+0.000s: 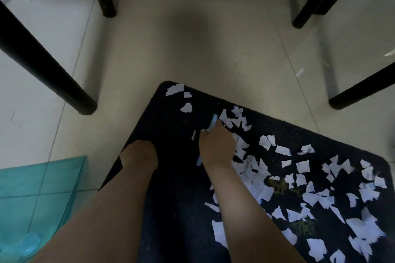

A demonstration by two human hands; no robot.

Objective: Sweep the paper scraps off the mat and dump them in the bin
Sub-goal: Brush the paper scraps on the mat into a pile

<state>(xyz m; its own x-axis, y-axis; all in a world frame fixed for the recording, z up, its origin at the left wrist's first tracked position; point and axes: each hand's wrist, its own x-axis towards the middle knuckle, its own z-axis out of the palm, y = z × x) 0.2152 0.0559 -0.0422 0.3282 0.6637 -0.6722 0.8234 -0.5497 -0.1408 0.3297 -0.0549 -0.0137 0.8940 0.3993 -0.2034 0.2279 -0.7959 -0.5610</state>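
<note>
The right hand (215,147) was curled in a fist around a slim light-blue tool (212,124), its knuckles turned up toward the camera and the wrist bent slightly inward. One pale blue end of the tool stuck out past the fingers toward the far edge of the mat, and another short blue bit showed below the heel of the hand; what kind of tool it was could not be told. The right forearm ran straight up from the lower middle of the view. The hand sat low over the dark mat (175,198), at the left fringe of the paper scraps (320,188).

The left hand (140,157) lay palm down at the mat's left edge, fingers curled over and gripping the border, where the edge looked lifted or folded. Its forearm came in from the lower left, nearly parallel to the other.

The white scraps were strewn thickly over the right half of the mat, from beside the right hand out to the far right corner, with a few loose pieces near the top corner. The strip between the two arms was mostly bare.

A translucent green sheet (38,188) lay on the pale tiled floor (192,49) by the left forearm. Black furniture legs (42,66) stood around the mat, well apart from it.
</note>
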